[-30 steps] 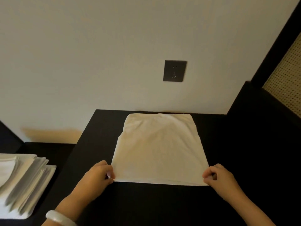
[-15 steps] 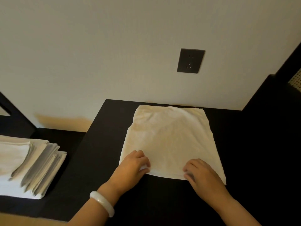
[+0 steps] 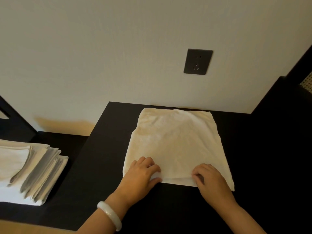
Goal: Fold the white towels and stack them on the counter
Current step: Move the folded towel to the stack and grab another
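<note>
**Both hands move in from the towel's corners**

Both hands have left the near corners of the towel [image 3: 177,144], where they were a second ago, and now sit closer together on its near edge. They have hardly moved in the last half second.

The left hand [image 3: 143,173] pinches that edge, with curled fingers on top and the thumb below, and a small fold of cloth shows between them. The right hand [image 3: 211,179] curls its fingers over the same edge and grips it. It also hides part of the hem, while the near right corner pokes out beside it. A pale bracelet [image 3: 109,215] circles the left wrist.

The towel lies flat on the black counter [image 3: 104,166]. Its far edge is just beside the wall [image 3: 101,56], and its left side shows a small step where the layers do not line up.

Well to the left, on a lower dark ledge [image 3: 64,141], lies a stack of folded towels [image 3: 30,169], fanned so their edges show, and the frame cuts it off on the left. A dark socket [image 3: 197,61] is set in the wall above the towel. A dark panel [image 3: 278,124] rises at the right end of the counter, with a strip of woven screen [image 3: 306,83] behind it. Nothing lies on the counter between the towel and the stack.
</note>
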A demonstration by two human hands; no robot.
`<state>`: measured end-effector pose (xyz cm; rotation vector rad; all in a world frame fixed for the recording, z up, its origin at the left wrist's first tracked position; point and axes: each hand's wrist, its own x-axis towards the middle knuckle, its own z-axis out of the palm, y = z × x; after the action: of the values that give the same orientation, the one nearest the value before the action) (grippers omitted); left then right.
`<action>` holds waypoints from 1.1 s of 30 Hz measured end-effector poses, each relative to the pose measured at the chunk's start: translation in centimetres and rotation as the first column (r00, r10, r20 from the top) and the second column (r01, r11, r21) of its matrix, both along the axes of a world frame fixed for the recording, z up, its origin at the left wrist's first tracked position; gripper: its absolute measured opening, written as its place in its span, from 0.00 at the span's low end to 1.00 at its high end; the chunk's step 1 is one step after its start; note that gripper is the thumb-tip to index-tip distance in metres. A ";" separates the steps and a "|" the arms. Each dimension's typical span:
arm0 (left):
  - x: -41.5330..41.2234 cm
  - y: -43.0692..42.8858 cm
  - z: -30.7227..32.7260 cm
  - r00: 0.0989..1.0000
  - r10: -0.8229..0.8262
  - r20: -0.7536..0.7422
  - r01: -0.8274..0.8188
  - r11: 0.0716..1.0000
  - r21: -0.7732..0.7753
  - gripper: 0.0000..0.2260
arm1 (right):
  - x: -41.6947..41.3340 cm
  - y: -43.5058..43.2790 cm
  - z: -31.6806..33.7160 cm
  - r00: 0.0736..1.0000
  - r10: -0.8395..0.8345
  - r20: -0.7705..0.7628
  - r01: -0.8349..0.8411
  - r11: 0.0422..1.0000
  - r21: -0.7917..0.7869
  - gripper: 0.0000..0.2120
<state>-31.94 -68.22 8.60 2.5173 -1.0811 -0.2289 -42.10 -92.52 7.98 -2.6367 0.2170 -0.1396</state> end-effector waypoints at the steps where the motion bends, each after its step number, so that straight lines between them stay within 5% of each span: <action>1: -0.1 -0.5 0.0 1.000 -0.011 0.010 0.011 1.000 0.013 0.17 | 0.1 -0.1 0.2 1.000 -0.013 -0.015 0.013 0.999 0.035 0.08; 15: 0.2 -1.7 1.6 0.975 -0.081 0.206 0.116 0.979 -0.168 0.06 | -0.3 0.3 2.0 0.994 0.055 0.090 -0.054 0.998 -0.009 0.11; 21: -0.3 0.3 0.6 0.994 -0.111 0.015 0.111 0.994 -0.009 0.12 | -1.4 1.1 0.9 0.991 0.106 -0.076 -0.113 0.990 -0.090 0.07; 24: 0.0 0.5 0.8 0.997 -0.062 -0.034 0.062 0.998 -0.003 0.16 | -0.9 1.0 1.0 1.000 -0.018 0.007 0.018 0.998 -0.059 0.05; 27: 1.3 1.2 0.9 0.996 0.087 0.009 -0.087 0.995 -0.045 0.17 | -0.4 -0.7 1.7 0.946 -0.322 0.047 0.324 0.945 -0.042 0.08; 30: 2.2 1.4 0.6 0.981 0.190 0.026 -0.190 0.982 -0.001 0.17 | -1.0 -3.0 2.2 0.816 -0.575 -0.064 0.578 0.815 0.042 0.05; 33: 2.1 -0.2 0.6 0.991 0.133 0.023 -0.134 0.990 0.050 0.22 | -1.9 -4.2 2.0 0.743 -0.616 -0.263 0.650 0.757 0.064 0.06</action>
<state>-29.85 -68.45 9.17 2.6311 -0.9199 -0.1970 -44.03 -96.71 9.99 -2.3091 1.1665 -0.0398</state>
